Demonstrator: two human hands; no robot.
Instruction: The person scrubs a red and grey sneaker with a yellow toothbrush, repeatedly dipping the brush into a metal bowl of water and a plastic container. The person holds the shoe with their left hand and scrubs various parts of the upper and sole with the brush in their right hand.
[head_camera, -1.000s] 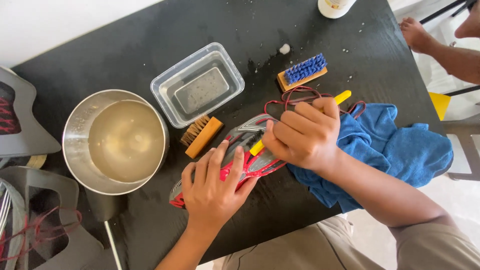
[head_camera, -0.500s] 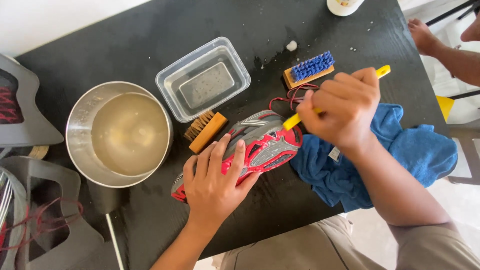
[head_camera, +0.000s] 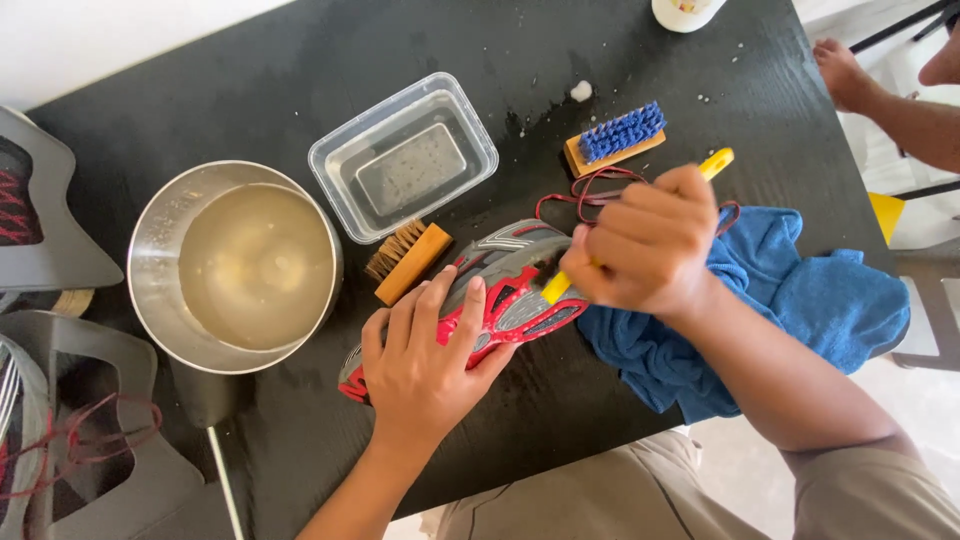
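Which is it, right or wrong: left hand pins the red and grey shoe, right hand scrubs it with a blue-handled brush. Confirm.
Wrong on the colour. The head view shows the left hand pinning the red and grey shoe while the right hand scrubs it with a yellow-handled brush.

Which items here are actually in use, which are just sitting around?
In use: left hand pinning grey-red shoe; right hand gripping yellow-handled brush.

Lying about: blue cloth, blue-bristled brush, tan-bristled brush, clear tub, steel pot.
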